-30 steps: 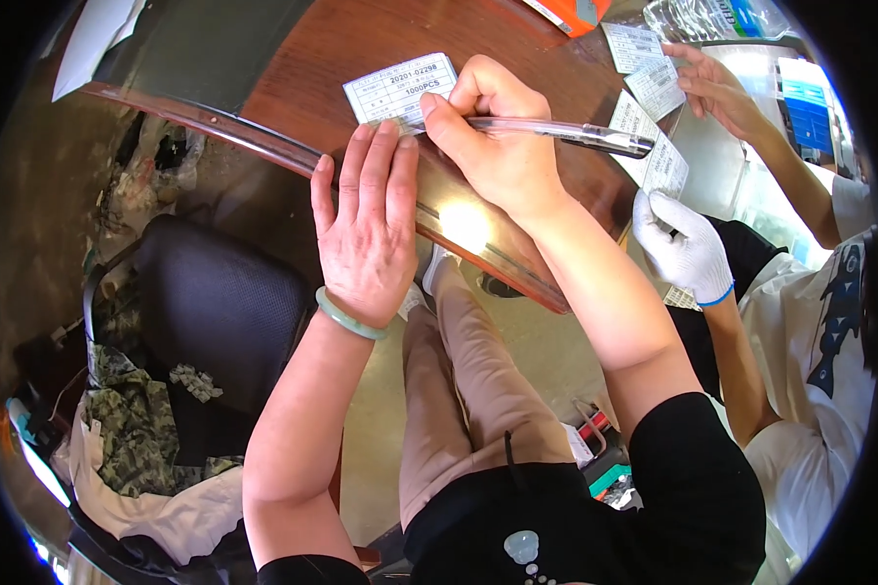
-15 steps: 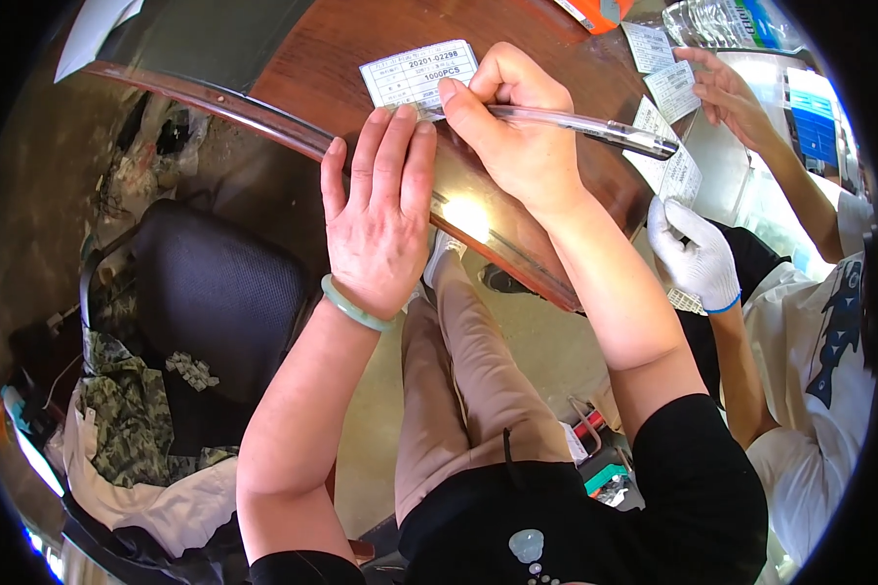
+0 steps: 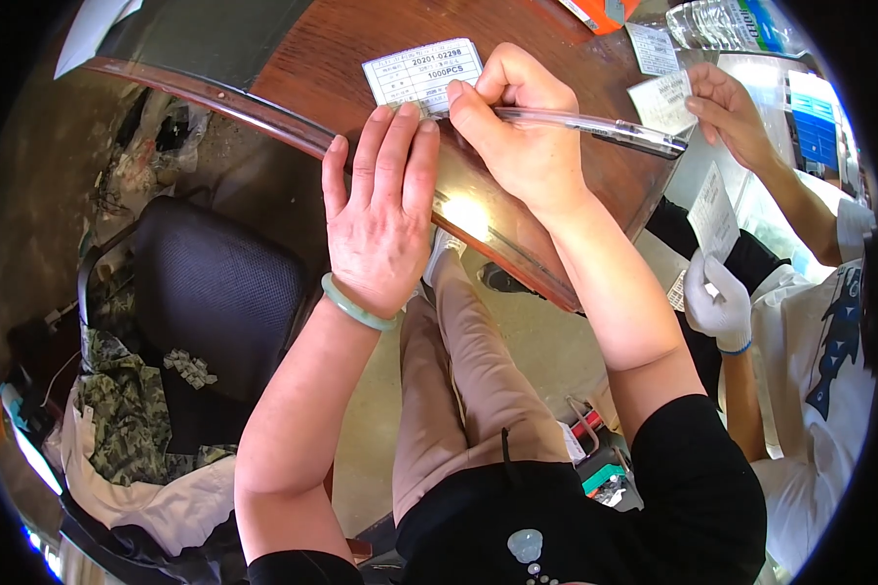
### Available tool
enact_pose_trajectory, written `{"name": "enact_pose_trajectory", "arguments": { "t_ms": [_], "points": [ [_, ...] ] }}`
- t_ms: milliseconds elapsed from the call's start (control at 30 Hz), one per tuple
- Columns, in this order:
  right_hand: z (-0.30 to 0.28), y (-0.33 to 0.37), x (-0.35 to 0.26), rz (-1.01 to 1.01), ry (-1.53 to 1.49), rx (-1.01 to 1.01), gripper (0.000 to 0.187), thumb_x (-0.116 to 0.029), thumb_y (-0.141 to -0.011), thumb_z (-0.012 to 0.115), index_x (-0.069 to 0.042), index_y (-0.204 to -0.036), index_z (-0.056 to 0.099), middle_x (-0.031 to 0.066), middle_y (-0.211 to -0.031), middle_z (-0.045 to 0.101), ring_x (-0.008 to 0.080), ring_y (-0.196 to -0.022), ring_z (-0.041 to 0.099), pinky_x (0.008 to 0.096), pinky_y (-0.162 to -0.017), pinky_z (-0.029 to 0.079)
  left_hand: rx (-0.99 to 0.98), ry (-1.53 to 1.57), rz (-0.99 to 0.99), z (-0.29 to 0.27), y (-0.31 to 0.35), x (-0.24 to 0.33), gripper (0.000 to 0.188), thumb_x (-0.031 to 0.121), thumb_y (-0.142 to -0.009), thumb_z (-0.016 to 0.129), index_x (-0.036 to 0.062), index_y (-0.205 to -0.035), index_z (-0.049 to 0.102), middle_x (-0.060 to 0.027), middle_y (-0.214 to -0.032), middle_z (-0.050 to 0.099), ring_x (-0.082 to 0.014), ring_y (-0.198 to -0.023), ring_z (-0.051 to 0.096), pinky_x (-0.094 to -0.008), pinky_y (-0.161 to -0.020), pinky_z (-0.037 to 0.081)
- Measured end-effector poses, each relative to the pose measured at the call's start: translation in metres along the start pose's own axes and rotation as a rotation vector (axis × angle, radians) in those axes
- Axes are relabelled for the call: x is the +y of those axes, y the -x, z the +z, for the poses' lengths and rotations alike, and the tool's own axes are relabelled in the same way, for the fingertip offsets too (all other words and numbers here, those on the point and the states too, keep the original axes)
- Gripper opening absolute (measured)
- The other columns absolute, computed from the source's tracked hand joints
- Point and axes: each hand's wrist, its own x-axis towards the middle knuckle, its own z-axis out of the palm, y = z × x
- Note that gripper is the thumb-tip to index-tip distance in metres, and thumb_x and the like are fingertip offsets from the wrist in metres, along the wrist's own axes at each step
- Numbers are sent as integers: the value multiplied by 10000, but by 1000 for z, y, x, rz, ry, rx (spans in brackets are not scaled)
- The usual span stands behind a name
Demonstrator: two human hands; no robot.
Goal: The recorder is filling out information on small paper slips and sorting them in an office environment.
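Observation:
A white printed label [image 3: 415, 73] lies near the front edge of the brown wooden table [image 3: 356, 34]. My left hand [image 3: 379, 200] rests flat, its fingertips on the label's lower edge. A green bangle [image 3: 356, 304] circles that wrist. In my right hand [image 3: 522, 132] is a clear pen [image 3: 605, 128], pinched between thumb and fingers, its rear end pointing right. The pen's tip is hidden behind my thumb, at the label's right side.
At right, a co-worker's bare hand [image 3: 737, 117] holds a label [image 3: 661, 101]; their gloved hand [image 3: 717, 302] holds another [image 3: 714, 213]. One more label [image 3: 653, 49] lies near a plastic bottle [image 3: 722, 23] and an orange box [image 3: 595, 12]. A black chair [image 3: 215, 278] stands at left.
The co-worker's gloved hand has drawn a label off the table, down and right, and their bare hand has shifted another. My hands and the label under them have barely moved.

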Motion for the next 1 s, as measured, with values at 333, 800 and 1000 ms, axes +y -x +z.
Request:
{"name": "enact_pose_trajectory", "arguments": {
  "t_ms": [333,800,1000],
  "points": [
    [3,0,5,-14,-7,34,281,-57,-834,697,-45,-685,459,-9,-523,465,33,-509,392,249,-455,336,-15,12,-8,-1,1,0,637,-48,-732,539,53,-1356,459,-79,-1389,468,-265,-1329,415,-492,-1100,266],
    [1,0,1,-44,1,31,300,-38,-823,690,-47,-674,430,-15,-532,433,32,-513,385,243,-457,325,-1,6,-6,0,1,-1,608,-35,-747,535,56,-1344,470,-74,-1396,465,-262,-1332,413,-491,-1106,262],
    [-1,0,-1,-39,26,9,290,-39,-820,690,-46,-673,440,-12,-533,449,31,-507,398,245,-451,329,-19,-20,-2,-2,1,0,546,28,-788,547,62,-1329,483,-71,-1393,471,-245,-1334,416,-490,-1100,266]
  ]
}}
